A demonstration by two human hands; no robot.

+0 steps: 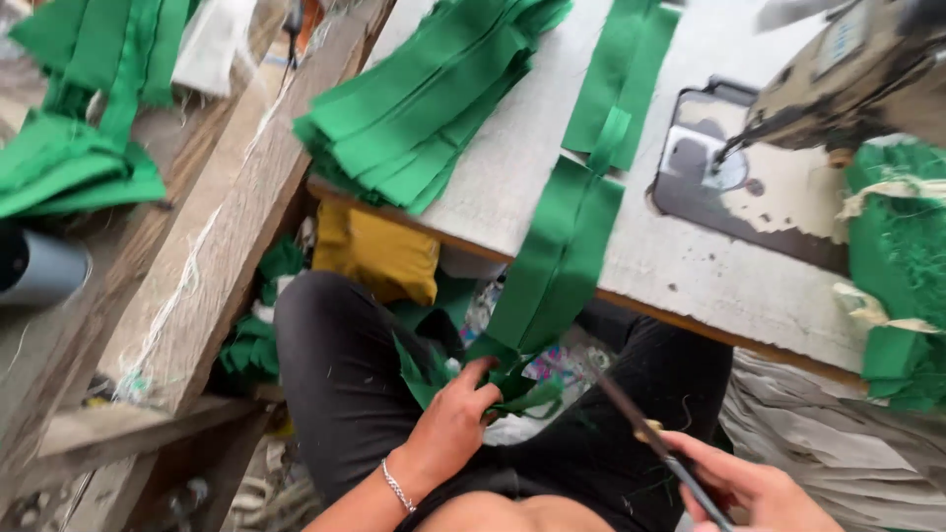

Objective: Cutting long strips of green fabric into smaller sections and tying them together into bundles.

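A long green fabric strip (562,246) hangs from the sewing table (512,167) down over its front edge into my lap. My left hand (455,419) grips the strip's lower end, bunched between my thighs. My right hand (754,488) holds a pair of scissors (641,429) at the lower right, their dark blades pointing up-left toward the bunched fabric, a short way from it. The strip's upper part lies beside the sewing machine (847,79).
A stack of cut green strips (424,99) lies on the table's left part. More green pieces (69,158) lie on a wooden bench at left. A heap of green fabric (902,266) sits at the right edge. Yellow cloth (379,251) is under the table.
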